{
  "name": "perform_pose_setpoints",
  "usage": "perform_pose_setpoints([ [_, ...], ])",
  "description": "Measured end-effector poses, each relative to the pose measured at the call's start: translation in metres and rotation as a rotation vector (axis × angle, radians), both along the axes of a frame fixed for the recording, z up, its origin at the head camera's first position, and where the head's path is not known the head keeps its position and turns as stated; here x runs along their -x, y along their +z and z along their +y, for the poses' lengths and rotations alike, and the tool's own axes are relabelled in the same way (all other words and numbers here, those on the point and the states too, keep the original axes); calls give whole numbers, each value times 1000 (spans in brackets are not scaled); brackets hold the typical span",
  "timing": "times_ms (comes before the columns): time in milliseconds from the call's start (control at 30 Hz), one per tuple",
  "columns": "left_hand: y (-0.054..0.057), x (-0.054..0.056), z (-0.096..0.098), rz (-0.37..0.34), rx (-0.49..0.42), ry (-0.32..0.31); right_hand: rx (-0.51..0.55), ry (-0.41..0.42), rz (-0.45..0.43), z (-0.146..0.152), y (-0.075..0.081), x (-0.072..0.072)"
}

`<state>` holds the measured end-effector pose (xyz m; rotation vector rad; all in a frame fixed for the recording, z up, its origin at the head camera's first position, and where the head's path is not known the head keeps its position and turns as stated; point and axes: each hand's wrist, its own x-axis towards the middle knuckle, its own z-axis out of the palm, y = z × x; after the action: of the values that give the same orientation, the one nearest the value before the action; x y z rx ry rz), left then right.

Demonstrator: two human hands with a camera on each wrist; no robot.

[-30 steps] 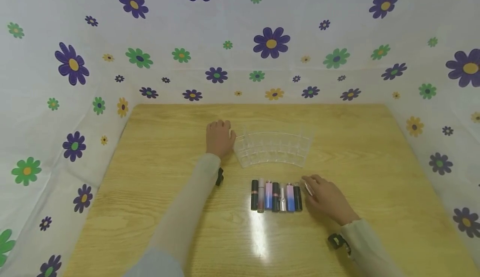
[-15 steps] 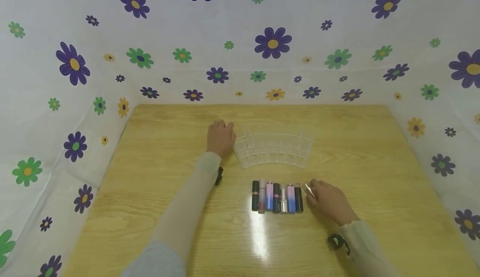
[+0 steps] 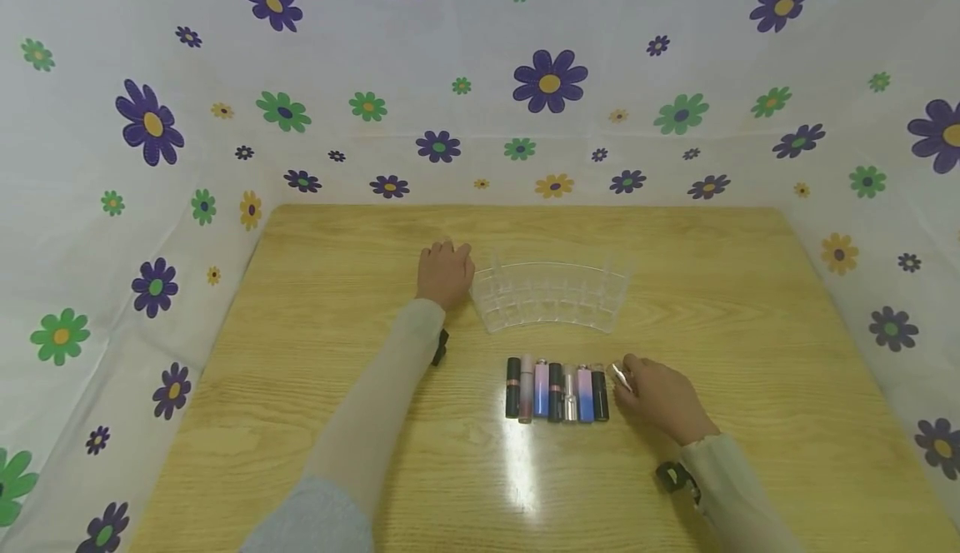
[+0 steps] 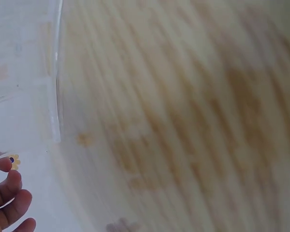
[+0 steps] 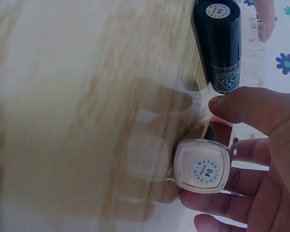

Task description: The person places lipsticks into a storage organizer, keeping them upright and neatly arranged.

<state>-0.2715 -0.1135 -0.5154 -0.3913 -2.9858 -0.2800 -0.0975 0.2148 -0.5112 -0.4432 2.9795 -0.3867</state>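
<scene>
My left hand is at the left side of a clear lipstick organizer, gripping its edge. In the left wrist view, the curled fingertips meet a thin clear edge. My right hand holds a silvery, square-based lipstick just right of a row of lip products. Its labelled base faces the right wrist camera, with the thumb on one side and the fingers on the other. Beside the thumb lies a black tube, the row's rightmost piece.
Several tubes lie side by side in front of the organizer: black ones, a pinkish gloss, pink-and-blue ones and a clear-silver one. A flower-print cloth surrounds the wooden table.
The right hand's fingertips have drawn back slightly to the right, with the silvery lipstick between them. The left hand stays at the organizer. The view has shifted a little.
</scene>
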Motion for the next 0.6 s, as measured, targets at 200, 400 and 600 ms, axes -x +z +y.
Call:
perform_pose_setpoints([
  [200, -4, 1, 1, -18, -13, 8, 10, -15, -14, 2, -3, 1],
  [400, -8, 4, 1, -44, -7, 14, 69, -44, -12, 3, 1, 4],
  [600, -4, 2, 0, -60, -26, 18, 121, -61, 28, 7, 11, 13],
])
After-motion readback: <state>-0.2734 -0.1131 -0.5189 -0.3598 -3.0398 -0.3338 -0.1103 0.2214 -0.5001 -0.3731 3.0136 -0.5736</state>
